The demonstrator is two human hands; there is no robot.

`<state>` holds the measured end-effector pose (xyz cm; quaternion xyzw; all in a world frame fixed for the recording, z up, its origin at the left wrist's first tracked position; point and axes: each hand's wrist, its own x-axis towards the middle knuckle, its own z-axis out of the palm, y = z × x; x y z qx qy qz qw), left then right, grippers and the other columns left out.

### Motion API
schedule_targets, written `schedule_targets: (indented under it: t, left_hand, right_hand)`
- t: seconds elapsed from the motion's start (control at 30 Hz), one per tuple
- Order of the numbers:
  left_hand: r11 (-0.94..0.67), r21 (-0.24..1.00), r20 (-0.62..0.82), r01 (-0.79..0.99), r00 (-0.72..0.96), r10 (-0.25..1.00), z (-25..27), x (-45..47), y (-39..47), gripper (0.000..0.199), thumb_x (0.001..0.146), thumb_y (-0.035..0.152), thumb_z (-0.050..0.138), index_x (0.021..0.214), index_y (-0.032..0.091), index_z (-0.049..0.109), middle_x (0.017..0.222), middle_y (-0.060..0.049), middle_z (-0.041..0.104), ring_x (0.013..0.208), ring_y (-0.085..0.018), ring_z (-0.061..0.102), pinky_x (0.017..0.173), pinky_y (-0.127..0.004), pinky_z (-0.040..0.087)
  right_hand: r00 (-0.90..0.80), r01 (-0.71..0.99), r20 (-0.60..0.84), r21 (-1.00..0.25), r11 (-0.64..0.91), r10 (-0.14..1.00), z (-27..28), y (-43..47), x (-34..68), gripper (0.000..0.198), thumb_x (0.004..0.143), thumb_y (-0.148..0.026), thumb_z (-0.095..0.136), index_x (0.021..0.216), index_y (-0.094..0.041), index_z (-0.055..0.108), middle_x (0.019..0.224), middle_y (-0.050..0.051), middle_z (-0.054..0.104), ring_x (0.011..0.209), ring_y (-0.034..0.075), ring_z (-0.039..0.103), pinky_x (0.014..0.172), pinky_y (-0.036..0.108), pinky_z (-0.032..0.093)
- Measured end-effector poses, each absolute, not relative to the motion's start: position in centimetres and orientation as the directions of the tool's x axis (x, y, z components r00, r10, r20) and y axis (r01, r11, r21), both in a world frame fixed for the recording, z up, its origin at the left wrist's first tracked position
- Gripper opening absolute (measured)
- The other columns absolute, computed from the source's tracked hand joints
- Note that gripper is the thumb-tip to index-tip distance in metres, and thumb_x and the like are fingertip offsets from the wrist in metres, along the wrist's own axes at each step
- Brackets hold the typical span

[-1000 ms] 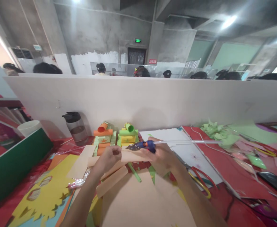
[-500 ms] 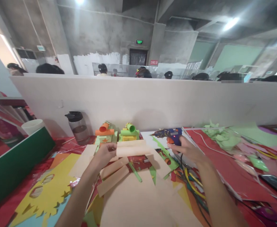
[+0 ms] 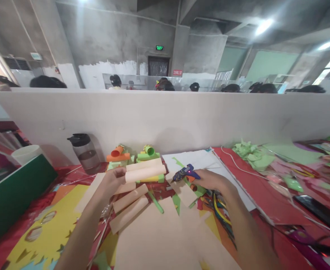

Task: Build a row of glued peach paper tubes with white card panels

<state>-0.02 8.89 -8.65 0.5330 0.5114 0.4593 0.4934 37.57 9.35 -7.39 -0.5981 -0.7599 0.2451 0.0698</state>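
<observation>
My left hand (image 3: 112,184) pinches the left end of a peach paper piece (image 3: 145,171) that looks partly rolled, held above the table. My right hand (image 3: 213,180) is wrapped round a dark blue hot glue gun (image 3: 189,171). Its nozzle points left and down, a little right of the paper piece and apart from it. Under the nozzle lies a flat peach paper piece (image 3: 185,193). Two peach strips (image 3: 131,198) and a thin green paper roll (image 3: 155,202) rest between my arms, beyond a large peach sheet (image 3: 148,236).
Two paper models with an orange tube (image 3: 117,151) and a green tube (image 3: 149,150) stand by the white partition (image 3: 142,120). A water bottle (image 3: 84,153) is left; pliers (image 3: 222,213) lie by my right arm. A phone (image 3: 319,212) and green paper scraps (image 3: 249,155) are right.
The glue gun has come left and down, nearer the peach paper piece. My left hand still holds that piece, which now tilts up to the right. The view has shifted slightly.
</observation>
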Motion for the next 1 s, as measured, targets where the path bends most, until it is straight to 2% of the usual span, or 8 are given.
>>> schedule_targets:
  t: [0.13, 0.3, 0.37, 0.4, 0.5, 0.6, 0.77, 1.0]
  left_hand:
    - [0.017, 0.998, -0.023, 0.062, 0.094, 0.995, -8.6, 0.5, 8.9, 0.015, 0.054, 0.022, 0.07, 0.063, 0.016, 0.06, 0.059, 0.003, 0.06, 0.06, -0.014, 0.056, 0.059, -0.023, 0.04]
    - [-0.012, 0.997, 0.002, 0.073, 0.134, 0.991, -8.9, 0.9, 8.9, 0.014, 0.056, 0.024, 0.069, 0.065, 0.016, 0.061, 0.063, 0.0, 0.064, 0.064, -0.016, 0.059, 0.061, -0.024, 0.042]
    - [-0.015, 0.996, 0.002, 0.084, 0.146, 0.989, -9.0, 1.1, 8.8, 0.016, 0.057, 0.026, 0.07, 0.066, 0.016, 0.062, 0.064, -0.001, 0.065, 0.065, -0.017, 0.06, 0.061, -0.025, 0.043]
    - [-0.01, 0.996, -0.003, 0.084, 0.151, 0.989, -8.9, 1.1, 8.7, 0.018, 0.057, 0.028, 0.072, 0.067, 0.016, 0.063, 0.065, -0.001, 0.065, 0.065, -0.018, 0.061, 0.061, -0.025, 0.044]
    - [0.012, 0.997, -0.026, 0.073, 0.182, 0.983, -8.7, 1.5, 8.4, 0.023, 0.057, 0.032, 0.075, 0.069, 0.015, 0.066, 0.067, -0.003, 0.067, 0.068, -0.019, 0.062, 0.062, -0.027, 0.046]
    - [0.022, 0.998, -0.036, 0.065, 0.23, 0.972, -8.5, 1.8, 8.2, 0.026, 0.058, 0.034, 0.077, 0.073, 0.015, 0.069, 0.07, -0.004, 0.069, 0.072, -0.021, 0.064, 0.067, -0.028, 0.049]
    - [0.05, 0.998, -0.06, 0.044, 0.282, 0.958, -9.0, 2.2, 8.2, 0.026, 0.06, 0.033, 0.079, 0.077, 0.015, 0.071, 0.069, -0.005, 0.07, 0.074, -0.021, 0.066, 0.072, -0.03, 0.05]
    - [0.068, 0.997, -0.048, -0.049, 0.33, 0.943, -10.1, 2.7, 8.7, 0.019, 0.057, 0.018, 0.081, 0.071, 0.015, 0.069, 0.069, -0.001, 0.069, 0.07, -0.016, 0.064, 0.07, -0.025, 0.048]
  right_hand:
    - [-0.191, 0.944, -0.249, -0.311, 0.108, 0.95, -7.9, 9.4, 36.5, 0.009, 0.072, -0.027, 0.067, 0.079, -0.021, 0.07, 0.078, 0.004, 0.074, 0.075, 0.023, 0.068, 0.063, 0.028, 0.044]
    - [-0.107, 0.973, -0.196, -0.224, 0.062, 0.975, -7.0, 8.7, 36.8, 0.023, 0.074, -0.037, 0.07, 0.088, -0.02, 0.067, 0.082, 0.007, 0.07, 0.076, 0.025, 0.065, 0.063, 0.03, 0.042]
    - [-0.144, 0.95, -0.088, -0.29, 0.113, 0.986, -5.9, 8.3, 36.4, 0.024, 0.082, -0.04, 0.062, 0.097, -0.02, 0.065, 0.086, 0.007, 0.07, 0.077, 0.023, 0.064, 0.066, 0.031, 0.043]
    - [-0.215, 0.904, -0.038, -0.386, 0.184, 0.976, -5.3, 8.1, 36.0, 0.027, 0.086, -0.042, 0.059, 0.104, -0.021, 0.063, 0.091, 0.007, 0.07, 0.08, 0.022, 0.064, 0.069, 0.031, 0.045]
    - [-0.419, 0.648, 0.02, -0.694, 0.314, 0.908, -4.1, 7.7, 34.0, 0.037, 0.09, -0.046, 0.056, 0.118, -0.022, 0.06, 0.107, 0.007, 0.068, 0.094, 0.021, 0.064, 0.08, 0.031, 0.049]
    - [-0.525, 0.418, 0.059, -0.851, 0.318, 0.849, -3.7, 7.5, 32.1, 0.044, 0.089, -0.042, 0.059, 0.128, -0.021, 0.056, 0.119, 0.01, 0.066, 0.106, 0.021, 0.063, 0.084, 0.03, 0.051]
    - [-0.6, 0.243, 0.079, -0.93, 0.275, 0.796, -3.8, 7.3, 30.6, 0.047, 0.085, -0.03, 0.063, 0.131, -0.021, 0.057, 0.121, 0.01, 0.067, 0.108, 0.023, 0.064, 0.081, 0.029, 0.054]
    - [-0.59, 0.164, 0.06, -0.967, 0.193, 0.805, -4.8, 7.7, 29.7, 0.053, 0.071, -0.009, 0.062, 0.123, -0.02, 0.066, 0.119, 0.006, 0.071, 0.102, 0.023, 0.067, 0.082, 0.029, 0.055]
